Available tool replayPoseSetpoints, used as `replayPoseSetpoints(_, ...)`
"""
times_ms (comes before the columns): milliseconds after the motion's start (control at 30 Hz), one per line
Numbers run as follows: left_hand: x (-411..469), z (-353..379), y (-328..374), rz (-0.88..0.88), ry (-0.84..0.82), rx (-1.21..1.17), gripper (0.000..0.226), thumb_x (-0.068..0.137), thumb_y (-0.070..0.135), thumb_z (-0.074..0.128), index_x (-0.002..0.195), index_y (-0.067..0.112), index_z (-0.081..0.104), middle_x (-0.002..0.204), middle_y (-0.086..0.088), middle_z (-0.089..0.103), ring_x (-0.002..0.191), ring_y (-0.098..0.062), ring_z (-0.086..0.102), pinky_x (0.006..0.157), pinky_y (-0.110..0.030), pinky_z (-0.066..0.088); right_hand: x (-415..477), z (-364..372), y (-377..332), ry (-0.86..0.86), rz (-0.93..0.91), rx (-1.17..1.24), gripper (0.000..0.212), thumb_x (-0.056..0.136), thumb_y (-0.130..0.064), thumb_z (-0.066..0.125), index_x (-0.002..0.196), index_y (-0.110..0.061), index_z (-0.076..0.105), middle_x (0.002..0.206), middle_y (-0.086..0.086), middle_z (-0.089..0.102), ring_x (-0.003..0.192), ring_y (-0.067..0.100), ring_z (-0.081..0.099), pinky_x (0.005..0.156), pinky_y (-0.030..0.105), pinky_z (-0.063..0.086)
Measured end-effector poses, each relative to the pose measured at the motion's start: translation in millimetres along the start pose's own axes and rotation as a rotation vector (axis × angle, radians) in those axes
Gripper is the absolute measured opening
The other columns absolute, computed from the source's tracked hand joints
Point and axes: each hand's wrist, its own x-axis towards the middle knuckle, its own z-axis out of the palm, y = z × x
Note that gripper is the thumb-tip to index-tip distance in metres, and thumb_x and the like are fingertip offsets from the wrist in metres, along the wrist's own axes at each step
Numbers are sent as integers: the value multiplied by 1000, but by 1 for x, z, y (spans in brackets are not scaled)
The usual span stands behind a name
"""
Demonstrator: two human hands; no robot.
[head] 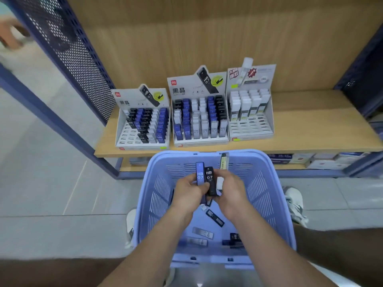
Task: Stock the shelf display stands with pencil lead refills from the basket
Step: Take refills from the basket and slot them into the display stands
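Both hands meet over a light blue basket (157,195). My left hand (189,192) grips a blue HB 0.7 lead refill case (200,172) upright. My right hand (231,190) holds a black HB 0.7 case (209,180), a white case (220,182) and a tall yellowish case (224,161). Several loose refill cases (215,217) lie on the basket floor. Three display stands sit on the wooden shelf (310,129): the left stand (143,119) is partly filled, the middle stand (200,119) is nearly full, and the right stand (250,108) holds white cases in its back rows.
A blue perforated metal side panel (68,50) bounds the shelf on the left. Boxed goods (323,160) fill the lower shelf at the right. My shoes (295,201) stand beside the basket on the grey tiled floor. Another person's hand (10,36) shows at the far left.
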Motion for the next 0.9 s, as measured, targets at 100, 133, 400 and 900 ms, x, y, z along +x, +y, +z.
replayPoseSetpoints(100,-12,2,15,107,5,40,23,88,0,57,90,19,71,84,-6,74,82,-26,70,83,-47,55,-18,5,-10,-128,16,46,22,97,-15,49,101,-4,67,71,11,67,54,20,62,51,28,45)
replayPoseSetpoints(133,-15,2,19,143,16,58,19,88,4,59,88,19,71,82,-5,74,80,-23,70,82,-48,56,-22,7,-12,-185,8,46,25,100,-18,46,106,-5,66,76,11,69,58,20,65,51,28,48)
replayPoseSetpoints(400,-32,-9,56,455,183,822,33,91,48,48,85,22,67,88,-2,47,99,-22,43,89,-37,40,-51,11,-35,-448,-122,1,19,104,-25,44,106,-12,57,84,8,74,74,20,72,59,37,58)
replayPoseSetpoints(900,-13,-18,143,359,-218,398,29,87,1,64,114,10,60,84,-9,62,69,-17,58,67,-25,56,-36,8,-72,-338,-265,-325,33,95,-43,58,111,-15,58,71,1,59,53,15,53,40,20,34)
